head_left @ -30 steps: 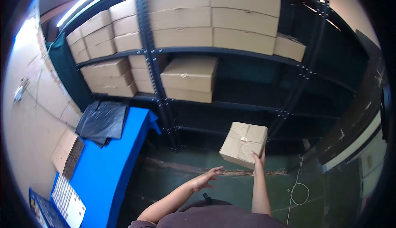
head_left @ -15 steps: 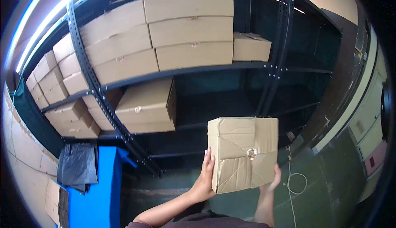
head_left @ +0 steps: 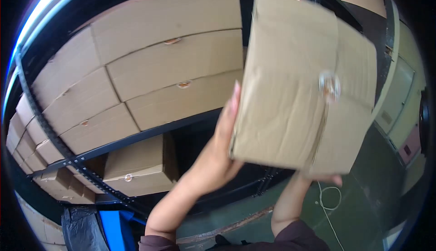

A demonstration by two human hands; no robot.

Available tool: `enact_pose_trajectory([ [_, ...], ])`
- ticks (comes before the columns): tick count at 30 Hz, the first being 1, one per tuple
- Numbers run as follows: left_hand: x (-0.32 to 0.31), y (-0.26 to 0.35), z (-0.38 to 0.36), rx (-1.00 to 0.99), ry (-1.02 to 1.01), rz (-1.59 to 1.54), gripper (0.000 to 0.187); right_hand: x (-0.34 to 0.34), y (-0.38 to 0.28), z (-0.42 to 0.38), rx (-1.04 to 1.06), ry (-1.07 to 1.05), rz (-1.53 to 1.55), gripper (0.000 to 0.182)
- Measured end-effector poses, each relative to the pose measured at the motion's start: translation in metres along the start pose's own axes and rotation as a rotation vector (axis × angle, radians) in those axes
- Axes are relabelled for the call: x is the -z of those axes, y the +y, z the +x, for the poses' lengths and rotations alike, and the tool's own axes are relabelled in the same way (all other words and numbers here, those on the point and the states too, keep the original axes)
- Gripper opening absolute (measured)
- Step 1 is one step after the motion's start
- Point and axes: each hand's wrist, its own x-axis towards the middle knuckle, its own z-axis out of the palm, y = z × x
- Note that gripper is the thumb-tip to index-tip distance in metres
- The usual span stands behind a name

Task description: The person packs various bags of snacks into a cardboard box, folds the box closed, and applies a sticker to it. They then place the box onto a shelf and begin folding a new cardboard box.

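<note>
A cardboard box [head_left: 290, 83] with folded flaps and a round sticker is held up in front of the shelving, slightly tilted. My left hand [head_left: 222, 146] grips its left side, fingers along the edge. Beneath its lower edge is my right hand [head_left: 320, 178], supporting it from below; most of those fingers are hidden by the box. Behind and to the left, large stacked cartons [head_left: 177, 56] fill the upper shelf. The small carton at the right end of that row is now almost wholly covered by the held box.
A dark metal rack [head_left: 113, 149] spans the view. On its lower shelf sits another carton [head_left: 136, 164]. Black plastic sheeting [head_left: 81, 228] and a blue surface [head_left: 116, 230] are at lower left. A white cable [head_left: 331, 201] lies on the floor at right.
Both hands have lifted the cardboard box from waist level up to the upper shelf's height. The view has come closer to the rack, and the stacked cartons look larger.
</note>
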Motion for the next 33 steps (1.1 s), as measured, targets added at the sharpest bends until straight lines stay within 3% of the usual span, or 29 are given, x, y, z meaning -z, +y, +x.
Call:
enact_pose_trajectory([
  [1, 0.002, -0.006, 0.021, 0.001, 0.026, 0.052, 0.100, 0.009, 0.008, 0.020, -0.016, -0.003, -0.031, 0.091],
  [4, -0.009, -0.035, 0.063, 0.015, 0.083, -0.212, 0.094, 0.027, 0.028, 0.072, 0.055, 0.299, -1.115, 0.090],
  [6, -0.022, -0.049, 0.076, 0.108, 0.078, -0.522, 0.093, 0.035, 0.035, 0.096, 0.040, 0.258, -1.179, 0.088],
  [10, -0.033, -0.056, 0.076, 0.029, 0.074, -0.201, 0.100, 0.058, 0.033, 0.108, -0.046, 0.328, -1.100, 0.082],
  [14, -0.043, -0.062, 0.073, -0.133, 0.171, 0.269, 0.103, 0.084, 0.051, 0.098, 0.046, 0.378, -1.001, 0.084],
  [15, -0.044, -0.065, 0.070, -0.084, 0.189, 0.334, 0.104, 0.084, 0.058, 0.096, 0.048, 0.404, -1.091, 0.084],
  [16, -0.052, -0.064, 0.074, -0.051, 0.280, 0.244, 0.092, 0.089, 0.063, 0.097, 0.053, 0.423, -1.176, 0.083],
  [18, -0.067, -0.064, 0.080, 0.103, 0.372, 0.062, 0.088, 0.117, 0.069, 0.104, 0.005, 0.218, -0.937, 0.079],
  [21, -0.086, -0.074, 0.093, 0.015, 0.498, -0.002, 0.083, 0.128, 0.087, 0.124, -0.028, 0.075, -0.948, 0.080],
  [23, -0.090, -0.074, 0.107, -0.033, 0.511, 0.252, 0.074, 0.137, 0.094, 0.126, -0.109, -0.058, -0.984, 0.077],
  [27, -0.092, -0.080, 0.134, -0.077, 0.373, 0.863, 0.056, 0.154, 0.114, 0.147, -0.012, -0.153, -1.057, 0.060],
  [29, -0.110, -0.091, 0.138, 0.028, 0.417, 1.005, 0.064, 0.161, 0.108, 0.158, -0.099, -0.470, -1.379, 0.057],
  [32, -0.125, -0.102, 0.130, 0.118, 0.410, 1.083, 0.064, 0.163, 0.110, 0.157, -0.106, -0.529, -1.603, 0.058],
  [33, -0.128, -0.102, 0.127, 0.162, 0.416, 1.085, 0.063, 0.162, 0.106, 0.161, -0.088, -0.564, -1.507, 0.077],
])
